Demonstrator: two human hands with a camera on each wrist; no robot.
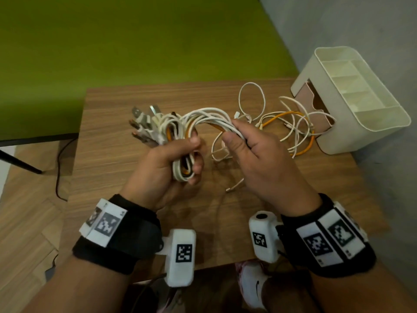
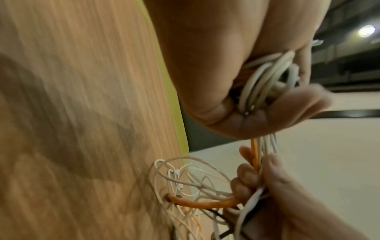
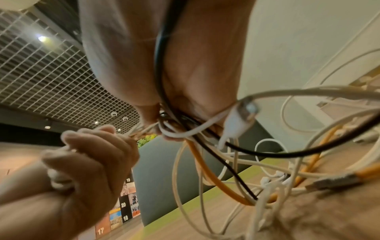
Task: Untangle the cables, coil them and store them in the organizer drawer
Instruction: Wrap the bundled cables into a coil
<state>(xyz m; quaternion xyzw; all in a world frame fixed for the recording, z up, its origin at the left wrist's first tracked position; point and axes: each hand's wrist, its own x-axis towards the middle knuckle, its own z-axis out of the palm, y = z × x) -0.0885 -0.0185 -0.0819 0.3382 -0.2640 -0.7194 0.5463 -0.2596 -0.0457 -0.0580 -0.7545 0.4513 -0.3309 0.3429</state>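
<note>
Left hand (image 1: 171, 159) has its fingers curled tight round a folded bunch of cables (image 1: 182, 141), white with some orange, plug ends (image 1: 142, 123) fanned out toward the desk's far-left side; held that way probably so the plugs stay lined up while the rest gets wound. Right hand (image 1: 252, 150) pinches the same strands between thumb and fingers just beside the left, feeding them over in an arch. From there the loose tails (image 1: 291, 123) trail onto the desk (image 1: 108, 154) near its far-right corner, still looped over each other, an orange cable (image 1: 282, 115) and, in the right wrist view, a black cable (image 3: 267, 152) among them. Organizer (image 1: 352, 102) sits at the far-right corner, its drawer front (image 1: 313, 102) facing the tails, top compartments bare. Judgement: all cables are being coiled as one bunch, not separated; the tangle near the organizer could snag as it's drawn in. Nothing stored yet.
</note>
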